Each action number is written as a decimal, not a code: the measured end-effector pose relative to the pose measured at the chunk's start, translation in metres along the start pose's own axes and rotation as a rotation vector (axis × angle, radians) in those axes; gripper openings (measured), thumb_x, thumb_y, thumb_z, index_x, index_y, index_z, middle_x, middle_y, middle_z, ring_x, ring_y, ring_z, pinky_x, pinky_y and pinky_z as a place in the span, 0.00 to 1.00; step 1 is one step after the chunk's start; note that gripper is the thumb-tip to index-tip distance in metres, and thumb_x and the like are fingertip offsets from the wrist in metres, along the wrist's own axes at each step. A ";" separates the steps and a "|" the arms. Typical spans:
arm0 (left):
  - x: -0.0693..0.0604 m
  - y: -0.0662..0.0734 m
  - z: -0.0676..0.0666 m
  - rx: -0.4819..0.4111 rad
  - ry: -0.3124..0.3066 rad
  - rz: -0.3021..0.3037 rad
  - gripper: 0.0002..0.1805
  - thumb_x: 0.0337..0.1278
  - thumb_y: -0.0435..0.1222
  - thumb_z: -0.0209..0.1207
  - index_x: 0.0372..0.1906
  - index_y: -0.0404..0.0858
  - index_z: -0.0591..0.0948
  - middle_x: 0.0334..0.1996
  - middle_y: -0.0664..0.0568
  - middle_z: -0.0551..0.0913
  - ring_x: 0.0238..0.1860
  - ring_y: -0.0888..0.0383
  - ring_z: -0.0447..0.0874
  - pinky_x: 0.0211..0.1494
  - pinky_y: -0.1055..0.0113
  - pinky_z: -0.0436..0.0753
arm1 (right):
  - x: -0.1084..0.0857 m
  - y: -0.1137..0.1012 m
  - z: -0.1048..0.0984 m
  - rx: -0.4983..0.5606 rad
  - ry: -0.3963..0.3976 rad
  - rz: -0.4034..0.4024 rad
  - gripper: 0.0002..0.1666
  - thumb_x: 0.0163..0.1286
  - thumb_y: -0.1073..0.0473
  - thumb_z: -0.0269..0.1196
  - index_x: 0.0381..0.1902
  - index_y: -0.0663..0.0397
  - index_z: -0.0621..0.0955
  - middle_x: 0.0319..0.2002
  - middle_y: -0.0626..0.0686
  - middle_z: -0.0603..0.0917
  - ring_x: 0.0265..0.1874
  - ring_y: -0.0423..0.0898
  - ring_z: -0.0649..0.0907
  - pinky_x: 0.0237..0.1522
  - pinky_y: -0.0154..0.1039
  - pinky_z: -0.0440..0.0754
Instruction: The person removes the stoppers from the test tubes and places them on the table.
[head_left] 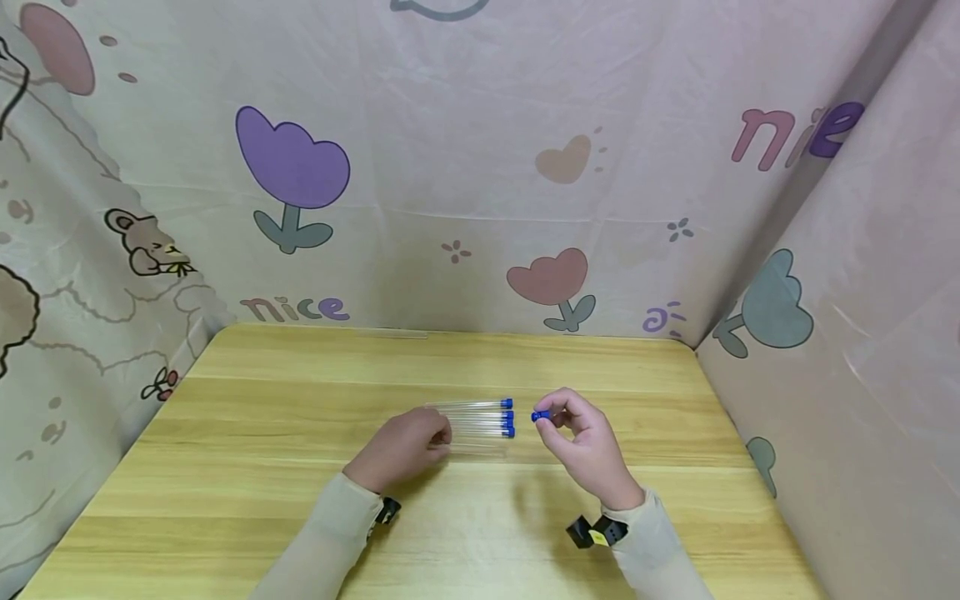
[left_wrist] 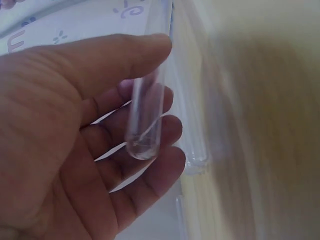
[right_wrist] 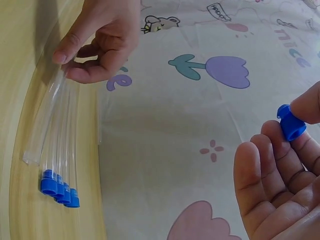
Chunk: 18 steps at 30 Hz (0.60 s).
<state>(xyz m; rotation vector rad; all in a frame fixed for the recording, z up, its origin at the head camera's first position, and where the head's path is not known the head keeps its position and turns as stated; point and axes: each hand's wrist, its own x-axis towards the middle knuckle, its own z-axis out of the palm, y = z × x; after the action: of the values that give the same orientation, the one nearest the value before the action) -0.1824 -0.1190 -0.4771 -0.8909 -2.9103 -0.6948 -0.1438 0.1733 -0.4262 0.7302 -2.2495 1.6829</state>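
My left hand (head_left: 405, 442) pinches a clear, uncapped test tube (left_wrist: 145, 120) near its rounded end, between thumb and fingers. The tube's open end points right, toward my other hand. A small blue cap (right_wrist: 291, 125) is between the thumb and fingertips of my right hand (head_left: 588, 450), apart from the tube. Several clear tubes with blue caps (right_wrist: 62, 192) lie side by side on the table just beyond the held tube, their caps to the right. In the head view my left hand covers their rounded ends.
The wood-grain table (head_left: 225, 500) carries another thin clear piece (head_left: 397, 334) along its back edge, too small to make out. Printed cloth (head_left: 420, 167) hangs behind the table and on both sides.
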 end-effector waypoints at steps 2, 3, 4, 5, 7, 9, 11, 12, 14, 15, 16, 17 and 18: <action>0.000 -0.002 0.003 0.015 0.006 -0.001 0.09 0.59 0.30 0.63 0.29 0.48 0.81 0.27 0.65 0.76 0.30 0.64 0.71 0.37 0.68 0.76 | 0.000 0.001 0.000 -0.001 -0.002 0.001 0.09 0.73 0.72 0.62 0.46 0.54 0.81 0.41 0.53 0.83 0.37 0.45 0.80 0.42 0.36 0.81; 0.001 -0.003 0.004 0.022 0.004 -0.005 0.08 0.59 0.31 0.64 0.29 0.48 0.81 0.27 0.64 0.76 0.30 0.64 0.71 0.36 0.68 0.76 | 0.000 0.001 0.001 -0.002 -0.003 0.001 0.09 0.73 0.72 0.62 0.46 0.54 0.81 0.41 0.53 0.83 0.38 0.45 0.80 0.42 0.36 0.81; 0.001 -0.004 0.005 0.027 0.001 -0.010 0.08 0.59 0.32 0.66 0.29 0.48 0.82 0.27 0.64 0.76 0.30 0.64 0.71 0.36 0.68 0.76 | 0.000 0.001 0.001 -0.002 -0.003 0.001 0.09 0.74 0.72 0.62 0.46 0.54 0.81 0.41 0.53 0.83 0.38 0.45 0.80 0.42 0.36 0.81; 0.001 -0.005 0.006 0.031 -0.003 -0.016 0.07 0.60 0.33 0.68 0.29 0.47 0.82 0.27 0.64 0.77 0.31 0.64 0.71 0.36 0.67 0.76 | 0.000 0.001 0.001 -0.003 -0.003 0.001 0.09 0.74 0.71 0.62 0.46 0.54 0.81 0.41 0.53 0.83 0.38 0.45 0.80 0.42 0.36 0.81; 0.001 -0.006 0.008 0.037 -0.008 -0.023 0.07 0.59 0.35 0.70 0.30 0.46 0.83 0.28 0.63 0.77 0.31 0.64 0.71 0.36 0.66 0.76 | 0.000 0.001 0.001 -0.004 -0.002 0.000 0.09 0.74 0.72 0.62 0.46 0.54 0.81 0.41 0.53 0.83 0.38 0.44 0.80 0.42 0.36 0.81; 0.001 -0.007 0.009 0.035 -0.012 -0.030 0.07 0.59 0.36 0.71 0.30 0.46 0.84 0.27 0.63 0.78 0.31 0.64 0.72 0.37 0.65 0.77 | 0.000 0.001 0.001 -0.006 -0.002 -0.001 0.09 0.73 0.72 0.62 0.46 0.54 0.81 0.41 0.52 0.83 0.38 0.44 0.80 0.42 0.36 0.81; 0.001 -0.008 0.011 0.036 -0.009 -0.032 0.06 0.59 0.35 0.71 0.29 0.46 0.84 0.27 0.64 0.78 0.31 0.64 0.72 0.38 0.65 0.78 | 0.000 0.002 0.001 -0.006 -0.003 -0.002 0.10 0.73 0.72 0.62 0.46 0.54 0.81 0.41 0.53 0.83 0.37 0.44 0.80 0.42 0.36 0.81; 0.001 -0.009 0.011 0.037 -0.009 -0.030 0.06 0.59 0.35 0.70 0.29 0.46 0.84 0.27 0.64 0.78 0.32 0.64 0.72 0.39 0.64 0.79 | 0.000 0.002 0.001 -0.006 -0.003 -0.003 0.10 0.73 0.72 0.62 0.46 0.54 0.81 0.41 0.53 0.83 0.38 0.44 0.80 0.42 0.36 0.81; 0.001 -0.009 0.012 0.036 -0.006 -0.028 0.06 0.59 0.35 0.70 0.30 0.46 0.85 0.27 0.64 0.79 0.32 0.65 0.74 0.44 0.63 0.81 | 0.000 0.002 0.001 -0.006 -0.003 -0.002 0.10 0.73 0.72 0.62 0.46 0.54 0.81 0.41 0.53 0.83 0.38 0.44 0.80 0.42 0.36 0.81; 0.001 -0.009 0.012 0.037 -0.005 -0.026 0.05 0.59 0.35 0.70 0.30 0.46 0.85 0.27 0.64 0.79 0.32 0.65 0.74 0.46 0.62 0.82 | 0.000 0.002 0.001 -0.006 -0.004 -0.001 0.10 0.73 0.72 0.62 0.46 0.54 0.81 0.41 0.53 0.83 0.38 0.44 0.80 0.42 0.36 0.81; 0.001 -0.009 0.012 0.037 -0.004 -0.024 0.05 0.59 0.35 0.70 0.30 0.46 0.85 0.27 0.64 0.80 0.32 0.65 0.75 0.49 0.61 0.83 | 0.000 0.002 0.001 -0.005 -0.004 -0.001 0.10 0.73 0.72 0.62 0.46 0.54 0.81 0.41 0.53 0.83 0.38 0.44 0.80 0.42 0.36 0.81; 0.001 -0.009 0.012 0.036 -0.003 -0.021 0.05 0.59 0.35 0.70 0.30 0.46 0.86 0.27 0.63 0.80 0.33 0.64 0.75 0.50 0.60 0.83 | 0.000 0.002 0.002 -0.006 -0.004 -0.001 0.10 0.73 0.72 0.62 0.46 0.54 0.81 0.41 0.53 0.83 0.38 0.44 0.80 0.42 0.36 0.81; 0.001 -0.009 0.012 0.038 -0.002 -0.020 0.05 0.59 0.35 0.70 0.30 0.46 0.86 0.27 0.63 0.80 0.33 0.64 0.75 0.51 0.59 0.83 | 0.000 0.002 0.002 -0.006 -0.004 -0.001 0.10 0.73 0.72 0.62 0.46 0.54 0.81 0.41 0.53 0.83 0.38 0.44 0.80 0.42 0.36 0.81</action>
<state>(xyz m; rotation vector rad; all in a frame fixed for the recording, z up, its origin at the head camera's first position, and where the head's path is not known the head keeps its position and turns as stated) -0.1867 -0.1206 -0.4917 -0.8601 -2.9278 -0.6377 -0.1447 0.1722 -0.4287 0.7336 -2.2553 1.6752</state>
